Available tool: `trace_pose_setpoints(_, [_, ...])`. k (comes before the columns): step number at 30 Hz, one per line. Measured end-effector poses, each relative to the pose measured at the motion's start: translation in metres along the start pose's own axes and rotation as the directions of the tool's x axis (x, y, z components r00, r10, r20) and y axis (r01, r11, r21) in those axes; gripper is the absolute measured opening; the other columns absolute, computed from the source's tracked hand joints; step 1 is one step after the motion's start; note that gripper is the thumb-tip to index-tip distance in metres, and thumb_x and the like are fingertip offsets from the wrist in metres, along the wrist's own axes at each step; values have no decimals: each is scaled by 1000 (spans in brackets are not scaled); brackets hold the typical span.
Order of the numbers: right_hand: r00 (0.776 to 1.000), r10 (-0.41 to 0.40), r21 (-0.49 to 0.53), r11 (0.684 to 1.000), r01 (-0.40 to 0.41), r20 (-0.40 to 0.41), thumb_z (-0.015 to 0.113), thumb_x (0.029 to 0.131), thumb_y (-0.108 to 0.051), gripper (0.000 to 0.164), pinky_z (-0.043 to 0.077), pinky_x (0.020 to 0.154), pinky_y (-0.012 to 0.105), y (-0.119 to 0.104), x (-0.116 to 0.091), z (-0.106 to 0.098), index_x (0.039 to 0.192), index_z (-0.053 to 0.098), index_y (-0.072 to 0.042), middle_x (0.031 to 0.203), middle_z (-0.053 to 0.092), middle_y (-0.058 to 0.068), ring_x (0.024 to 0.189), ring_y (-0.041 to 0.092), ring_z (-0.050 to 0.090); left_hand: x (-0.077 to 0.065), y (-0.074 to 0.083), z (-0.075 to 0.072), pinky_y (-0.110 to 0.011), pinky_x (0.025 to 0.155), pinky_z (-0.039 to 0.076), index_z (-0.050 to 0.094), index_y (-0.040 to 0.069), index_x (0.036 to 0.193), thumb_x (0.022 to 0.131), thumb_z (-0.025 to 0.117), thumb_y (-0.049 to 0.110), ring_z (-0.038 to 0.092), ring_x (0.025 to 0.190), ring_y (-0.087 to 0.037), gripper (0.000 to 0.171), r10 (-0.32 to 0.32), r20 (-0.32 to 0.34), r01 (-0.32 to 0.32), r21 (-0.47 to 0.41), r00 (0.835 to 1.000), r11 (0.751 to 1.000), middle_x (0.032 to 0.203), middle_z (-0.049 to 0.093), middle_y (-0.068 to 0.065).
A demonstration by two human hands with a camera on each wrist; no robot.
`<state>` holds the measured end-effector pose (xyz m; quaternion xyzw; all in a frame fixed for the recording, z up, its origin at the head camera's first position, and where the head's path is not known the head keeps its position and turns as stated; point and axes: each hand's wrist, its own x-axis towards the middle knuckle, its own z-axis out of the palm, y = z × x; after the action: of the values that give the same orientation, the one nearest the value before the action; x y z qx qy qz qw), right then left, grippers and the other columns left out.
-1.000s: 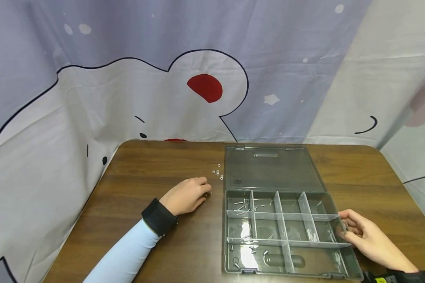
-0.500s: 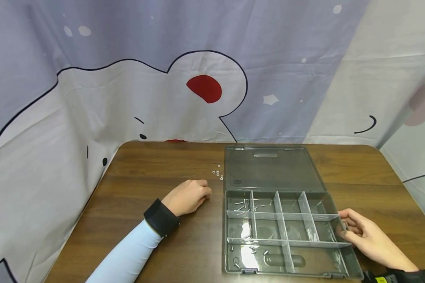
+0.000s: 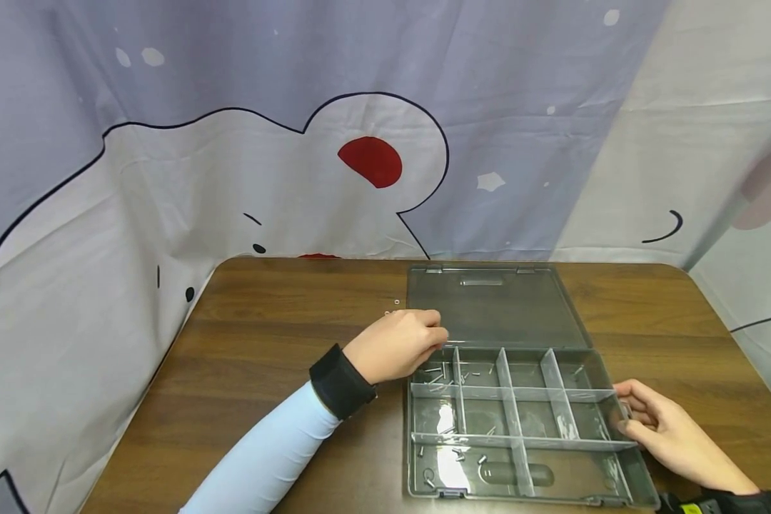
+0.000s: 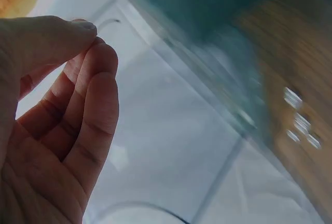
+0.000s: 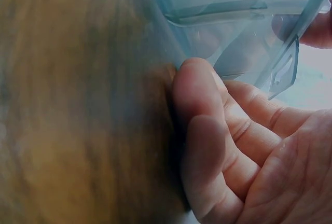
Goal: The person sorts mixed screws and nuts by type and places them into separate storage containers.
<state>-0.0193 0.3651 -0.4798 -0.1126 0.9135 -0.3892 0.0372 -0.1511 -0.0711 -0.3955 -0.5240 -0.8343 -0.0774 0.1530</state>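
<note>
My left hand (image 3: 398, 344) is over the far left corner of the compartment box (image 3: 520, 467). In the left wrist view its thumb tip meets the fingertips (image 4: 106, 55) in a pinch; the small shiny piece glimpsed there earlier is hidden. My right hand (image 3: 671, 432) grips the right side of the box, and its thumb shows through the clear plastic in the right wrist view. The box is grey and see-through, its lid (image 3: 495, 303) folded back flat. Small metal screws (image 3: 435, 371) and other bits lie in several compartments.
Left of the lid, several small metal rings (image 4: 302, 124) rest on the wooden table (image 3: 283, 307), partly hidden by my left hand in the head view. A patterned curtain (image 3: 250, 171) hangs behind the table's far edge.
From the table beside the rings, my left hand has moved right and slightly away, to the box's far left corner. The right hand and the box have stayed in place.
</note>
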Motion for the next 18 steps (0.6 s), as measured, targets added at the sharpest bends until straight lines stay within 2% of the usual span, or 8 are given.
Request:
trace_pose_setpoints(4, [1000, 13, -11, 1000, -13, 3, 67, 93, 2, 37, 55, 68, 21, 0, 0, 0, 128, 57, -5, 118, 51, -41, 102, -16, 59, 28, 17, 0, -22, 67, 50, 66, 21, 81, 95, 65, 6, 54, 67, -5, 20, 70, 18, -71, 15, 997, 997, 77, 53, 6])
trace_pose_setpoints(9, [1000, 5, -6, 1000, -5, 4, 67, 93, 2, 37, 55, 67, 21, 2, 0, 0, 128, 56, -4, 117, 53, -39, 101, -16, 59, 58, 38, 2, -20, 69, 51, 70, 23, 87, 94, 61, 3, 55, 68, -5, 23, 155, 60, -159, 59, 986, 986, 81, 56, 6])
trace_pose_setpoints(18, [999, 31, -7, 1000, -31, 20, 65, 95, 1, 36, 55, 67, 23, 0, 0, 0, 129, 56, -5, 118, 54, -37, 99, -14, 61, 92, 62, 9, -18, 66, 45, 71, 23, 93, 101, 56, 9, 49, 68, -4, 23, 200, 103, -207, 58, 974, 977, 85, 56, 7])
